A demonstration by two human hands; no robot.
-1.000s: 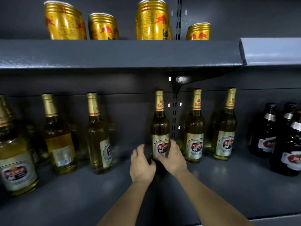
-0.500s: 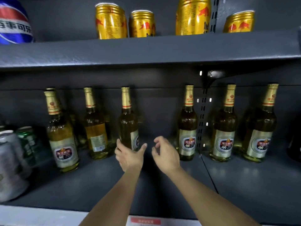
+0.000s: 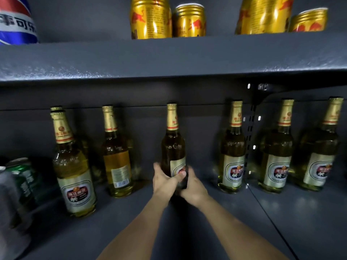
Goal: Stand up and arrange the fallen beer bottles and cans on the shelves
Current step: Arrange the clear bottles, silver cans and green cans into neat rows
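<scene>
The dark grey metal lower shelf (image 3: 216,231) carries the beer, and the dark grey metal upper shelf (image 3: 169,59) runs across above it, close over the bottle tops. On the upper shelf stand four gold cans with red bulls (image 3: 151,17) and, at the far left, a blue, white and red cola can (image 3: 16,21). Along the lower shelf's back, three upright gold-foil-necked beer bottles (image 3: 232,147) stand to the right of the hands, and two more upright bottles of pale beer (image 3: 72,166) to the left, with another partly hidden behind the nearest. At the far left edge sit a green can (image 3: 24,177) and a blurred grey can (image 3: 9,212); how they lie cannot be told. Between the two groups, the amber glass beer bottle with a gold foil neck (image 3: 173,147) stands upright, well apart from its neighbours. The left hand (image 3: 165,182) wraps its lower body, thumb across the label, and the right hand (image 3: 193,188) grips it from the other side, near the base.
</scene>
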